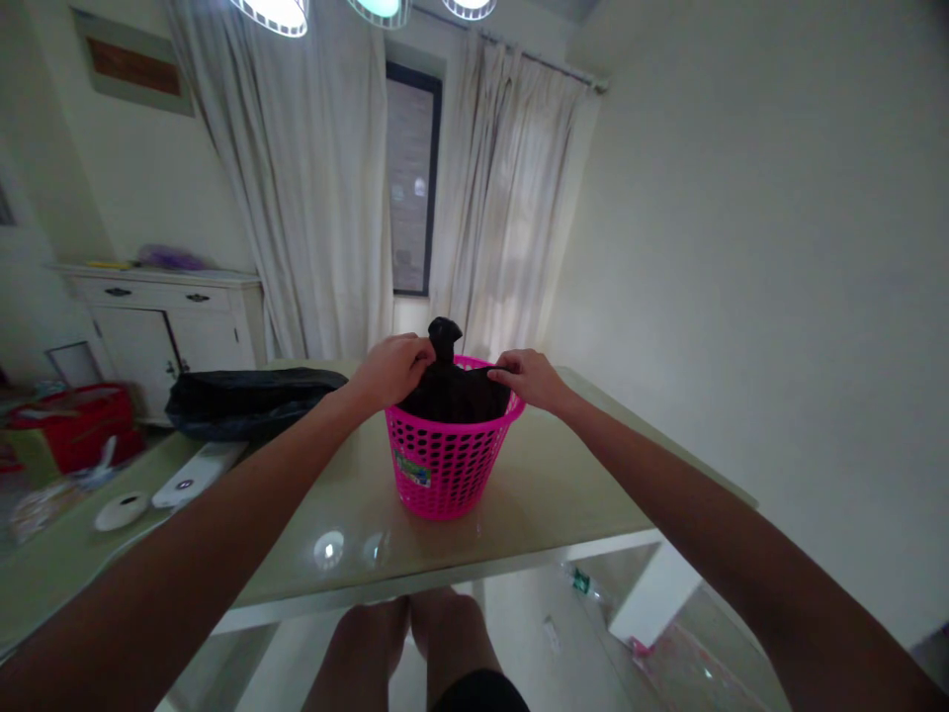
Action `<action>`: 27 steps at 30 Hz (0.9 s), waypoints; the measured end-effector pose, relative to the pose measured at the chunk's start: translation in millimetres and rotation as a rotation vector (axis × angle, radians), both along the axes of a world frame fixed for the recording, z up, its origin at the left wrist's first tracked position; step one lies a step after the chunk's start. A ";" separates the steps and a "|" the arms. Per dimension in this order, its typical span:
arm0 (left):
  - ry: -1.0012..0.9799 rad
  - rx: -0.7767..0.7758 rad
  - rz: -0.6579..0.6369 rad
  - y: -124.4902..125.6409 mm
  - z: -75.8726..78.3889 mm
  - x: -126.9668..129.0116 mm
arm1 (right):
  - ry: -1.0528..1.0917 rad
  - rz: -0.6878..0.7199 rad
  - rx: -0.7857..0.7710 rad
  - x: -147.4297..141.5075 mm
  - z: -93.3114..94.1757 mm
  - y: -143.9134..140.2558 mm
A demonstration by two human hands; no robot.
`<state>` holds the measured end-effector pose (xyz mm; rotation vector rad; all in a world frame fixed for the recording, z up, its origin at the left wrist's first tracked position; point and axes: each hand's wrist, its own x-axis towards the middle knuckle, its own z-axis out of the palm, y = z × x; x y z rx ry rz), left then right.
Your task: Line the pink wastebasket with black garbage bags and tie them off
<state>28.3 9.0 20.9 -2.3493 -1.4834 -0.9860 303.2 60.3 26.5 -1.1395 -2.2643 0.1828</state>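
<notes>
A pink plastic basket point(445, 465) with round holes and a small label stands upright on the glossy table. Inside it sits a black plastic bag point(464, 396), gathered to a twisted tuft that rises above the rim. My left hand point(396, 368) is closed on the bag just left of the tuft, over the basket's left rim. On the other side my right hand point(530, 379) pinches the bag's edge at the right rim. The lower part of the bag shows only as dark through the holes.
On the table point(356, 534) to the left lie another black plastic bag point(248, 400), a white box-shaped device point(199, 475) and a round white object point(122, 510). Behind stands a white cabinet point(159, 326). A plastic bottle point(585, 583) lies on the floor.
</notes>
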 end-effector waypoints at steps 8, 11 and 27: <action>-0.092 -0.179 -0.189 -7.4 -4.8 15.0 | 0.091 0.137 0.294 -36.8 -5.8 -35.6; 0.047 -0.176 -0.202 -6.9 -6.9 11.1 | 0.027 0.186 0.243 -40.7 -7.0 -38.5; -0.358 -0.086 0.050 -12.9 -3.8 -19.1 | -0.487 -0.072 0.252 -21.9 6.3 -32.8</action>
